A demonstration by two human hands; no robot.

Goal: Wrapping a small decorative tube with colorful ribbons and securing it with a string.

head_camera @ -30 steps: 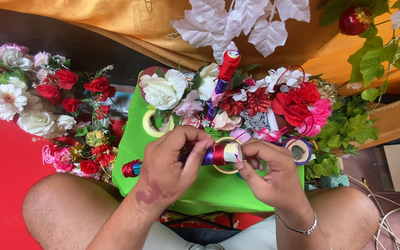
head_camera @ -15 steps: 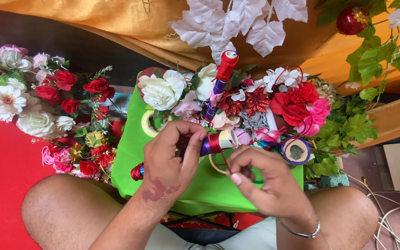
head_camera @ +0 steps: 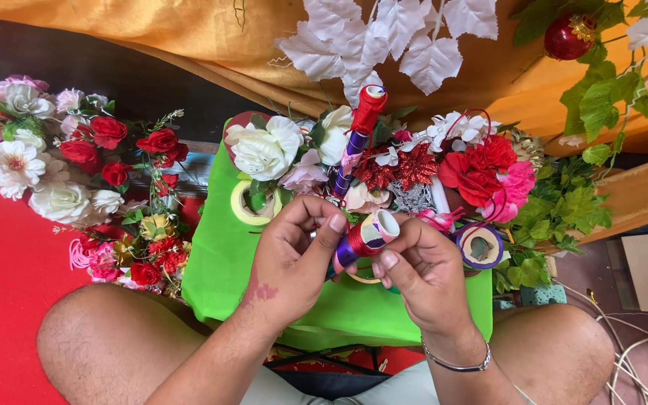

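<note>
Ribbon spool (head_camera: 367,234) sits pinched in both hands' grip above green cloth (head_camera: 219,277).

The spool (head_camera: 367,237) pinched between the left hand (head_camera: 294,259) and the right hand (head_camera: 421,274) is wound with glossy metallic thread in red and purple bands, and its open end looks like smooth pale plastic. The green cloth (head_camera: 219,270) under it is matt and slightly creased. Along the cloth's far edge the artificial flowers (head_camera: 384,161) look like soft fabric, with a glittery red star-shaped bloom (head_camera: 416,166) among them. The tape roll (head_camera: 246,204) at the cloth's left edge has a dull papery face. A thin bracelet (head_camera: 455,364) on the right wrist shines like polished metal. The orange drape (head_camera: 189,30) beyond has a faint satin sheen.
</note>
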